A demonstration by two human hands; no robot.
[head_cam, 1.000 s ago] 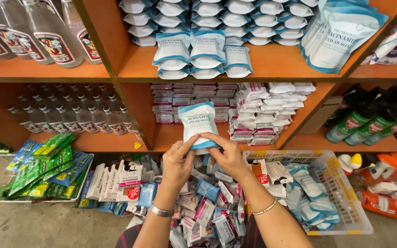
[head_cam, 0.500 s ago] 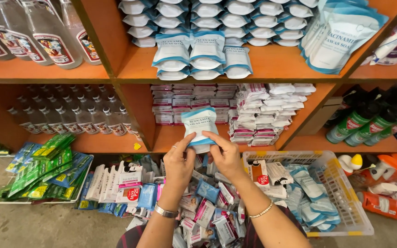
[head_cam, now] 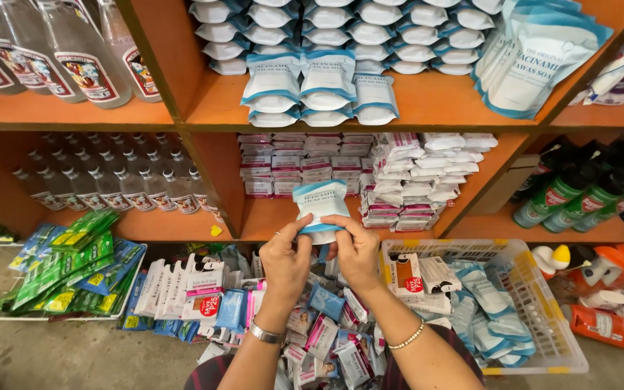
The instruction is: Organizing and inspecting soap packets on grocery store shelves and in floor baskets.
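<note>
Both hands are raised in front of the orange wooden shelf (head_cam: 427, 108), sharing one small white-and-blue pouch (head_cam: 320, 205). The left hand (head_cam: 285, 261) pinches its lower left corner, fingers curled shut on it, and the right hand (head_cam: 356, 251) grips the lower right edge the same way. The pouch stands upright between them, its top poking above the fingertips, level with the lower shelf opening.

Behind it, stacks of pink-and-white packets (head_cam: 305, 165) fill the lower shelf, with a looser white heap (head_cam: 420, 177) just beside them. The shelf above carries rows of matching white-and-blue pouches (head_cam: 319, 87). Clear bottles (head_cam: 102, 184) line the left compartment, and green bottles (head_cam: 579, 195) stand at the right.

Below the hands, a jumble of small sachets (head_cam: 326, 332) covers the floor area. A white plastic basket (head_cam: 543, 318) holding more blue pouches sits to the right, and green sachets (head_cam: 66, 271) lie on a tray to the left.
</note>
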